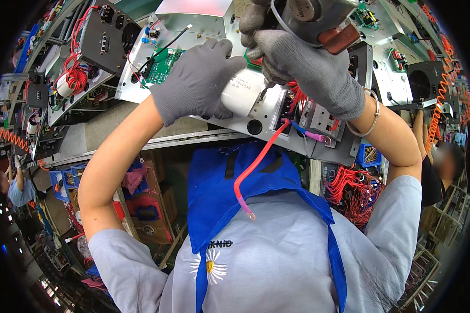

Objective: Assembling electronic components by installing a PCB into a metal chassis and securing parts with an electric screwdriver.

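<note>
My right hand, in a grey knit glove, grips a dark power drill. The drill's chuck points down, and its bit reaches the metal chassis beside a white capacitor. Gloved likewise, my left hand curls round the left side of that capacitor; its fingertips are partly hidden. Behind this hand lies a green circuit board. A thick red cable with a bare lug hangs from a black terminal block over the chassis's near edge.
Other chassis with dark fan panels stand at left and right. Near the bench edge are a breaker, a blue bin of small parts and bundled red wires. Orange coiled hoses hang at the sides. Other people are further off.
</note>
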The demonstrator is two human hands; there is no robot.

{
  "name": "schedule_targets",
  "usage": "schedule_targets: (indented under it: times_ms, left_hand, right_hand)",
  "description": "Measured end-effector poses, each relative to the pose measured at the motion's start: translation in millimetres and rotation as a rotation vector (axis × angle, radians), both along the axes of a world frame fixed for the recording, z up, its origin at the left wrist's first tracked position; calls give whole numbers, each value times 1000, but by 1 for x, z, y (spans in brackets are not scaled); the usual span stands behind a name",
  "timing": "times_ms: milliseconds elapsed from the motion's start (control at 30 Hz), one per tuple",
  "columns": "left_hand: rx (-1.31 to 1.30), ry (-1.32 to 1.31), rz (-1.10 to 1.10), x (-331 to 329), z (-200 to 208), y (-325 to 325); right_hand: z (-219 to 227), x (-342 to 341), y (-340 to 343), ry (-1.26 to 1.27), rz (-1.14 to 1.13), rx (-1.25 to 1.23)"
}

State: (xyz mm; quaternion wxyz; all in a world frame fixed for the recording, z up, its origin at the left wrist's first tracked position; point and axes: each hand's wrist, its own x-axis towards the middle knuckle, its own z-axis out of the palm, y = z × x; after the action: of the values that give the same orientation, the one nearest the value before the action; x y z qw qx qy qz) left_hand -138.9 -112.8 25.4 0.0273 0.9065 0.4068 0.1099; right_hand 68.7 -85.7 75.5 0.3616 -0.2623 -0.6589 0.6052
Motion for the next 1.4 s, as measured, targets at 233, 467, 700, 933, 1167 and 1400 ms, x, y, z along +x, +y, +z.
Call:
schedule_targets:
  times_ms: [233, 467, 700, 933, 1167, 1400]
  left_hand:
    - [39, -58, 66, -4, -4, -11]
    - [2, -37, 37, 2, -9, -15]
    - [26, -57, 87, 1, -5, -18]
    - [75, -56, 115, 1, -8, -21]
    - [76, -28, 83, -2, -13, -15]
    - [77, 14, 106, -1, -6, -21]
  right_hand:
    - [12, 1, -2, 226, 50, 168]
    - [12, 4, -5, 216, 62, 59]
    - [10, -6, -8, 85, -9, 134]
    - [1, -13, 4, 204, 53, 54]
    - [-43, -28, 38, 716, 149, 763]
    - [-36, -37, 38, 807, 428, 599]
